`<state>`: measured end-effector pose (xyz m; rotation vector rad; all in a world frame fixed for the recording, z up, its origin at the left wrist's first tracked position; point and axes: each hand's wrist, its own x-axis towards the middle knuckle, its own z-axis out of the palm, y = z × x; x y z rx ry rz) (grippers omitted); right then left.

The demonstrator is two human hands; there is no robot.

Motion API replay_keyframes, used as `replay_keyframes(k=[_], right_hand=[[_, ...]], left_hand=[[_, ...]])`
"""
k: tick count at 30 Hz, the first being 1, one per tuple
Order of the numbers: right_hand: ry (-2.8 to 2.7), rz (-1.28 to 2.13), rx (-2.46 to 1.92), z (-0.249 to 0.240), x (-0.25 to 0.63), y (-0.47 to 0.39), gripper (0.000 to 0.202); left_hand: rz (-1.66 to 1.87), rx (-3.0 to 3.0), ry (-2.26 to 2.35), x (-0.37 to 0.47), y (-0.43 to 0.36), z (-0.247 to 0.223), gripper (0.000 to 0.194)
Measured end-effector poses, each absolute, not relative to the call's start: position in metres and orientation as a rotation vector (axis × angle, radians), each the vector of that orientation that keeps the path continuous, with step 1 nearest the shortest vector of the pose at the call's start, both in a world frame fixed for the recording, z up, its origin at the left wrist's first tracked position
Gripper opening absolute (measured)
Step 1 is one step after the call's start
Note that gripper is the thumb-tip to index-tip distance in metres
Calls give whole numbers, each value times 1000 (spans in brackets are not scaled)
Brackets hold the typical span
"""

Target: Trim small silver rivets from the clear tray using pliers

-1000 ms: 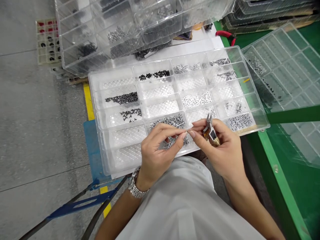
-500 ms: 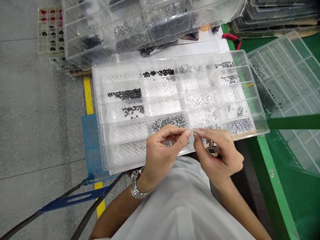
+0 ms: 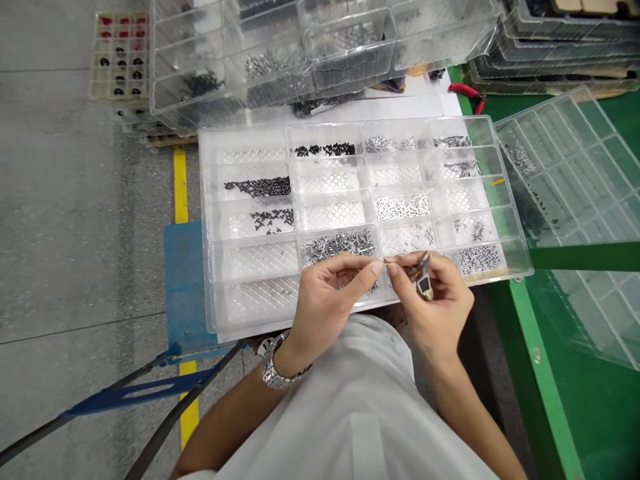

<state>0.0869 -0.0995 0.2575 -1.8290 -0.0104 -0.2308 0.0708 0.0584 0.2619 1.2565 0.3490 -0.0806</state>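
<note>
My left hand (image 3: 333,300), a steel watch on its wrist, is closed in a pinch of thumb and forefinger. My right hand (image 3: 433,303) pinches close beside it, the fingertips almost touching. Between them is a tiny thin piece, too small to name. A small metal tool with a pointed dark tip (image 3: 424,277), perhaps nippers, is tucked in the fingers of my right hand. Both hands are over the near edge of a clear compartment tray (image 3: 250,310). Silver screws (image 3: 340,245) lie in the compartment just beyond my left hand, and fine silver bits (image 3: 479,259) lie right of my right hand.
Stacked clear trays (image 3: 320,73) with small parts stand behind. Red-handled pliers (image 3: 467,90) lie at the back right. Another clear tray (image 3: 575,160) rests on the green bench (image 3: 590,413). A blue chair (image 3: 187,287) stands at the left on the grey floor.
My right hand has turned, so the small metal tool now points more upright and shows more clearly. Both hands stay pinched together. The view has shifted slightly.
</note>
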Motion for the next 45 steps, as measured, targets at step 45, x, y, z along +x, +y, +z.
replay_keyframes(k=[45], right_hand=[[-159,34,-1919,241,178,-84,20]], left_hand=[[8,1590,168,49,75,237,21]])
